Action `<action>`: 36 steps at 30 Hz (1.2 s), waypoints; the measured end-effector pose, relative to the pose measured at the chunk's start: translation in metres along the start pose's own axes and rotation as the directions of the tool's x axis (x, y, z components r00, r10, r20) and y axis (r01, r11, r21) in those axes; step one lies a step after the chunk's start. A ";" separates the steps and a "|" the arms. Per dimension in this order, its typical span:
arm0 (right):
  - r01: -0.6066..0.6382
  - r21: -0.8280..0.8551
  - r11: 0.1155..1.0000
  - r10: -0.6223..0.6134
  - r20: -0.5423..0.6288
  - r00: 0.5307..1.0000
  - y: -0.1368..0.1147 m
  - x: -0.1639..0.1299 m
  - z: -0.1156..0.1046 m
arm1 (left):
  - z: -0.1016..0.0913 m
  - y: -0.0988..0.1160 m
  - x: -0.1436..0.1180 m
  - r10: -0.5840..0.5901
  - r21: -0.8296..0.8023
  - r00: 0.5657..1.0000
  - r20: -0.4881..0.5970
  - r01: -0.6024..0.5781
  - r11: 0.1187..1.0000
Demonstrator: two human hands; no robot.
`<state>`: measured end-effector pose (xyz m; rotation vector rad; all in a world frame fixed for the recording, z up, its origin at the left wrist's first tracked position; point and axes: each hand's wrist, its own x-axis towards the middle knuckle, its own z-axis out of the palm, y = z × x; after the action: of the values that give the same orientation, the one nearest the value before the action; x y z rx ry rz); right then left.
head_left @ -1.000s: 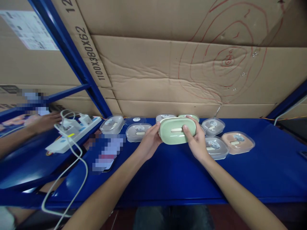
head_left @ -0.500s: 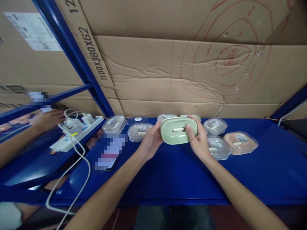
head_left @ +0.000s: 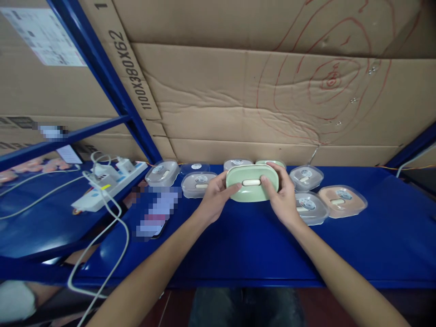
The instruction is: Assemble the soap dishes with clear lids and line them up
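A pale green soap box (head_left: 252, 183) is held off the blue desk (head_left: 238, 245) between both hands, its slotted face turned toward the camera. The left hand (head_left: 213, 199) is closed on its left end, thumb across the front; the right hand (head_left: 284, 197) is clamped on its right end, thumb pressed just beside the slot. The grip is kept only at the two ends, so a slip could be caused by the smooth plastic, and the box would drop onto the desk below the fingers (head_left: 235, 187). If the piece is a loose lid on a base, it could be pried apart by uneven thumb pressure. Just beyond the right fingers lie a clear-lidded box (head_left: 308, 207) and a peach box (head_left: 341, 200), close enough to be knocked by a careless wrist; more clear boxes (head_left: 198, 183) sit past the left fingers.

The far side of the green box is hidden, and what is seen in the slot possibly is a white insert. A second green piece (head_left: 270, 163) behind is mostly covered.
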<state>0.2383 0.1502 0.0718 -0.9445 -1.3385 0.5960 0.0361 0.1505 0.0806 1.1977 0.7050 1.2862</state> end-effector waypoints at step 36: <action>-0.448 0.538 0.714 0.528 0.007 0.849 -0.010 0.010 -0.001 | -0.103 0.019 0.142 -0.038 0.773 0.781 -0.623 0.608 -0.181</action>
<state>0.2400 0.1531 0.0857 -0.8603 -0.7056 1.2128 -0.0350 0.3112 0.0988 1.6375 2.5031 0.1926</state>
